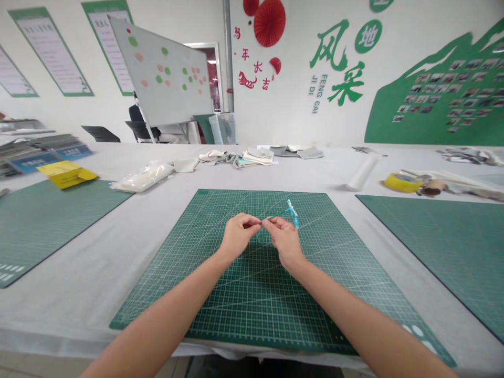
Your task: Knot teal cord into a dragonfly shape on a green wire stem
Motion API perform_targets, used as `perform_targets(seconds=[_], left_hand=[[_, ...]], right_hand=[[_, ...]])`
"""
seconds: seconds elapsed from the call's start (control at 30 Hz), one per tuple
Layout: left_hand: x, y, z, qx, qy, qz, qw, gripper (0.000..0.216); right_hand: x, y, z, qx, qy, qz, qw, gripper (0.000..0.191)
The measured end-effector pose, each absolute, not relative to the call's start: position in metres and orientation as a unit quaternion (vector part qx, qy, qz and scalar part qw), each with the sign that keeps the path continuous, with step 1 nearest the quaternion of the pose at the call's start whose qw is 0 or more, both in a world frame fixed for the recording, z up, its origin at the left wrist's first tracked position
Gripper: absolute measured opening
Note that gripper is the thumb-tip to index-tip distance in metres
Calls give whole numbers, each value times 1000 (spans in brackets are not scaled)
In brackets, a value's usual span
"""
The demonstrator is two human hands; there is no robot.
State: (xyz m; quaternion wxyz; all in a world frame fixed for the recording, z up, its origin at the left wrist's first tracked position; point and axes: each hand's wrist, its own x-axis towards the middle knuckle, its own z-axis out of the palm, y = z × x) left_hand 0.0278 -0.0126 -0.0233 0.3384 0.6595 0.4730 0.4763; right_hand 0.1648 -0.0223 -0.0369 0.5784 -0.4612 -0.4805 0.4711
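Mid-frame, above the green gridded cutting mat (252, 294), the left hand (237, 234) and right hand (285, 239) each pinch one end of a thin light-blue-and-green cord (292, 212) w/ fingers pressed together. Probably v. light, limp, slippery; best held near its ends.

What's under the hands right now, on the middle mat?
Under the left hand and right hand lies the green cutting mat, bare grid on a white table cover. They pinch a thin green strand with a light-blue piece. The mat directly below the hands is covered.
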Motion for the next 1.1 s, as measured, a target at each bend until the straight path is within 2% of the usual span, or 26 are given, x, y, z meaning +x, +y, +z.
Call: perform_targets(seconds=[0.17, 0.63, 0.87, 1.1], left_hand=[[22, -12, -15, 640, 424, 413, 490, 25], [18, -10, -13, 544, 354, 375, 662, 31], [18, -14, -8, 584, 347, 339, 651, 27], [18, -13, -4, 553, 362, 369, 653, 22]], right_hand=[[171, -23, -29, -444, -473, 478, 592, 20], [178, -22, -21, -415, -503, 494, 575, 19], [181, -22, -21, -426, -539, 475, 550, 19], [182, -21, -27, -448, -568, 419, 549, 18]])
